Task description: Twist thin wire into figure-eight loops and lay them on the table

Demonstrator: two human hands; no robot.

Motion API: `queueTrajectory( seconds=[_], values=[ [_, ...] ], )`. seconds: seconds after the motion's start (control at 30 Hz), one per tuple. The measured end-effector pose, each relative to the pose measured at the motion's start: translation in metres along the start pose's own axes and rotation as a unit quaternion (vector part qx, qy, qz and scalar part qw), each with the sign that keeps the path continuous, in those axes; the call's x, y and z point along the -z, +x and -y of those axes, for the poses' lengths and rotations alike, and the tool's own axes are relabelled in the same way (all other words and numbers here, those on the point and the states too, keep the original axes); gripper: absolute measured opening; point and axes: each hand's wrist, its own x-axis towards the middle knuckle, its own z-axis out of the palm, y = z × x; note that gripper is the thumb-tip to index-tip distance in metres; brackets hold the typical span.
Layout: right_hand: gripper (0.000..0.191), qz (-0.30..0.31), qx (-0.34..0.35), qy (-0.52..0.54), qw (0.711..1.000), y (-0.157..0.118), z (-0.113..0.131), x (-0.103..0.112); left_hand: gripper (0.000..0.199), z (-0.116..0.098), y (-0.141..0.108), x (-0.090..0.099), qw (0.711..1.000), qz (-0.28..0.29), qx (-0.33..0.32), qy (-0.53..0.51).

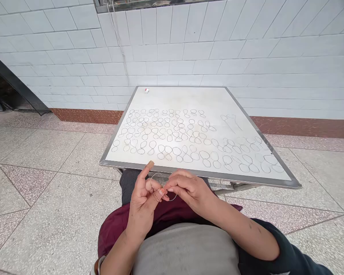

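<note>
Here's the left hand (145, 202) with the right hand (190, 188), both grips clamped together on a thin wire loop (155, 175) just off the near edge of the white desk (200, 175). It looks light and springy, best pinched at one point. Rows of similar loops (166, 133) cover the desk; no writing is readable.

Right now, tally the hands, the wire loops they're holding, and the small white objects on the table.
Hands: 2 (left hand, right hand)
Wire loops: 1 (wire loop)
Small white objects: 1 (small white object)
Total: 4
</note>
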Motion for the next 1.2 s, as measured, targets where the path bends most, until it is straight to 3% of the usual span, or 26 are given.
queueTrajectory(
  seconds=[0.1, 0.2, 0.3, 0.43, 0.5, 0.67, 0.87, 1.03, 1.2],
  values=[
    [0.008, -0.018, -0.098, 0.085, 0.991, 0.001, 0.0, -0.004, 0.064, -0.001, 0.001, 0.0, 1.0, -0.011, -0.01, 0.001],
    [0.017, -0.029, -0.141, 0.147, 0.979, 0.002, 0.003, -0.009, 0.069, -0.002, 0.0, -0.001, 1.0, -0.005, -0.002, 0.017],
    [0.02, -0.042, -0.114, 0.086, 0.989, 0.005, 0.007, -0.009, 0.074, -0.002, -0.002, -0.003, 0.998, 0.009, 0.008, 0.055],
    [0.007, -0.058, -0.031, -0.044, 0.997, 0.01, 0.007, -0.005, 0.073, 0.002, -0.004, -0.004, 0.994, 0.037, 0.008, 0.099],
    [0.008, -0.055, -0.003, -0.079, 0.995, 0.011, 0.006, -0.004, 0.072, 0.003, -0.005, -0.004, 0.991, 0.05, 0.004, 0.121],
    [0.015, -0.082, -0.012, -0.109, 0.991, 0.008, 0.003, -0.008, 0.067, 0.006, -0.006, -0.009, 0.988, 0.047, -0.005, 0.147],
    [0.016, -0.113, -0.069, -0.081, 0.988, 0.011, -0.001, -0.018, 0.066, 0.011, -0.002, -0.013, 0.994, 0.021, 0.007, 0.11],
    [0.013, -0.124, -0.069, -0.05, 0.989, 0.011, -0.002, -0.015, 0.068, 0.011, 0.003, -0.009, 1.0, -0.009, 0.02, -0.001],
    [0.044, -0.068, -0.027, -0.096, 0.993, 0.002, -0.001, -0.021, 0.058, 0.011, 0.005, -0.005, 0.993, -0.084, 0.002, -0.079]
  ],
)
